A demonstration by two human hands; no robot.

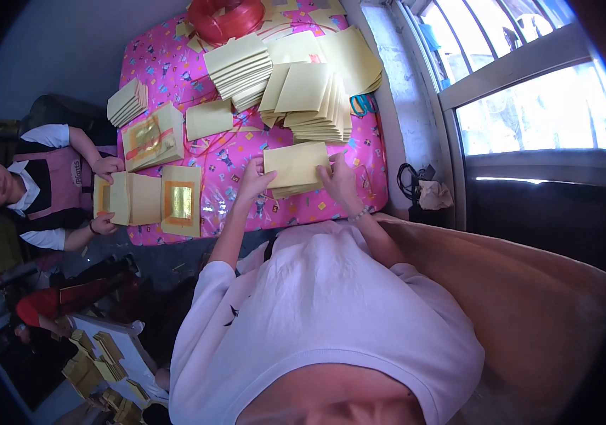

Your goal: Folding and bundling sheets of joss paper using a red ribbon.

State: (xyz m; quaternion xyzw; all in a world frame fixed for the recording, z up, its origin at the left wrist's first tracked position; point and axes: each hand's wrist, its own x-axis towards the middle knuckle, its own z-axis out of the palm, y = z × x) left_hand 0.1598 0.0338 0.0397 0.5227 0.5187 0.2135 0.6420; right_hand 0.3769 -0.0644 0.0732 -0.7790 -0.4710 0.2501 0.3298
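A small stack of folded tan paper pieces (294,167), like envelopes or bags, lies at the near edge of the pink patterned table cover (239,205). My left hand (256,178) closes on its left side, thumb on top. On the opposite side, my right hand (340,178) grips the stack's edge, with a bracelet at the wrist. Just beyond the stack rises a taller, fanned pile of the same tan paper (310,99). Another leaning pile (240,71) stands farther left, and a single folded piece (208,120) rests in front of it.
A co-worker (41,184) at the left handles an open tan folder (127,198) beside a windowed one (181,201). A red plastic coil (225,25) sits at the far end. Teal-handled scissors (363,105) lie near the wall. Behind, people work at another table (136,354).
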